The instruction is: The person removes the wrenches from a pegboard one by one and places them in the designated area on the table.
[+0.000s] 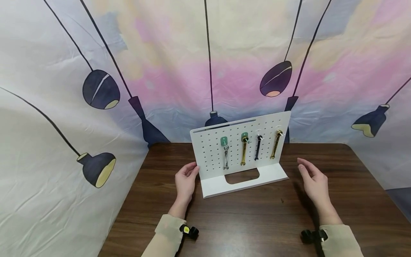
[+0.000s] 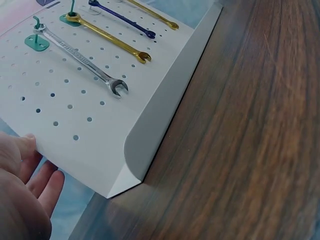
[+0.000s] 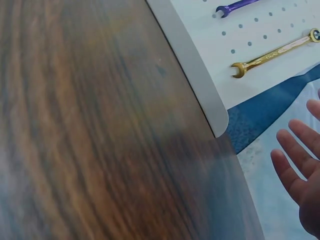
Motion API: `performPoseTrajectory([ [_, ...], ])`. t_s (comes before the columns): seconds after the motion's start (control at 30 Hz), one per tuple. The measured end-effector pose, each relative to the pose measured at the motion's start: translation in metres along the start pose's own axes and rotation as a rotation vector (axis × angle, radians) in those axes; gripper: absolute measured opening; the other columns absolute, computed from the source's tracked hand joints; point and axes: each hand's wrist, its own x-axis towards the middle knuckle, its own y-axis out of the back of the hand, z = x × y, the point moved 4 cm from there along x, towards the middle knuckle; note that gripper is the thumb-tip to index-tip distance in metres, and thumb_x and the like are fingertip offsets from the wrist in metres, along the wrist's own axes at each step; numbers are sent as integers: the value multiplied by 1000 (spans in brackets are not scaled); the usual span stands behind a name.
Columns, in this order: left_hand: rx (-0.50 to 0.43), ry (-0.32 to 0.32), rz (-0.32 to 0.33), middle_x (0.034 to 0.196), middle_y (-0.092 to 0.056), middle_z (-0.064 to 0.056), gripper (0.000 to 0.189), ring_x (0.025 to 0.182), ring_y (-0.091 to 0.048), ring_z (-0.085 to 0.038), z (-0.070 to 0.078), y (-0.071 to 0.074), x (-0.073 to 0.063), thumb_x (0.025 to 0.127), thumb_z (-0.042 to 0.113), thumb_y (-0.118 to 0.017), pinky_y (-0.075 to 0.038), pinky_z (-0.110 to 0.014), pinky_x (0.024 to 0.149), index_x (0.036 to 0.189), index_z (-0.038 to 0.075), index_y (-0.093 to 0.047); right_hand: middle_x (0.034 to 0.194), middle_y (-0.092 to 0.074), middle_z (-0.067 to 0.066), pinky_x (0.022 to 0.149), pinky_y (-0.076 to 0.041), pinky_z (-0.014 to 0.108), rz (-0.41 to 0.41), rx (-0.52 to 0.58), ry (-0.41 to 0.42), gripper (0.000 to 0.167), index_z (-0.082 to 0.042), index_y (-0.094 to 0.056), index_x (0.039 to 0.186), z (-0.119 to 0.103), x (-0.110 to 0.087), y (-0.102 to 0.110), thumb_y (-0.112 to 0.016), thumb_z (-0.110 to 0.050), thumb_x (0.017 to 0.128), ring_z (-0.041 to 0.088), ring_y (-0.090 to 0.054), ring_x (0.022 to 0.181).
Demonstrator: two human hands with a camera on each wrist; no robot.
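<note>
A white pegboard stand point(image 1: 213, 185) stands at a slant on the table, its perforated panel upright. My left hand point(image 1: 185, 182) holds its left edge, the thumb in front and the fingers behind in the left wrist view. Hanging in a row on the panel are a silver wrench point(image 2: 82, 60), a gold wrench point(image 2: 110, 38), a dark blue-purple wrench point(image 1: 258, 148) and another gold wrench point(image 3: 275, 52) at the right. Green hook plates point(image 2: 37, 43) back the first two. Off the right side of the stand, my right hand point(image 1: 316, 182) is apart from it, fingers extended and holding nothing.
The stand's foot has a rounded cutout toward the panel. Dark wood grain covers the table point(image 1: 250, 221), and a tiny dark speck point(image 1: 282, 200) lies in front of the stand. Behind hangs a cloth backdrop point(image 1: 179, 71) printed with lamps. Each wrist wears a small black camera point(image 1: 193, 232).
</note>
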Motion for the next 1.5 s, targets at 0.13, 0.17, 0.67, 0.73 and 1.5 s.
performPoseTrajectory([
  [0.13,-53,-5,35,103,-77,-22,14,86,-72,-9,0,-1,-3,94,-5,-79,-57,-18,77,108,-9,-76,126,-75,15,77,-43,15,-4,27,-18,40,-13,-68,144,0,2,-1,-54,-35,114,-18,-54,96],
  [0.17,-67,-13,39,102,-77,-21,14,85,-72,-8,0,-1,-4,94,-5,-79,-58,-18,76,107,-9,-76,124,-75,14,77,-43,14,-4,33,-18,40,-12,-68,144,0,2,-1,-54,-34,114,-18,-55,94],
  [0.67,-108,-62,23,102,-79,-19,14,87,-75,-12,-1,-5,-10,94,-2,-80,-62,-24,79,107,-8,-78,114,-76,23,77,-47,9,-20,98,34,36,-7,-71,137,-5,11,-3,-55,-28,114,-11,-62,87],
  [0.73,-122,-62,24,100,-79,-18,13,86,-75,-11,-2,-5,-10,94,-4,-80,-62,-25,79,106,-8,-78,113,-76,24,76,-47,9,-32,96,39,36,-7,-71,137,-5,12,-3,-55,-29,114,-11,-62,86],
  [1.5,-59,-24,87,98,-74,-17,7,84,-69,-14,-4,-13,1,97,-6,-75,-60,-25,77,104,-6,-74,118,-75,26,78,-50,7,-162,158,100,33,-3,-71,135,-5,20,-18,-56,-23,114,4,-73,93],
])
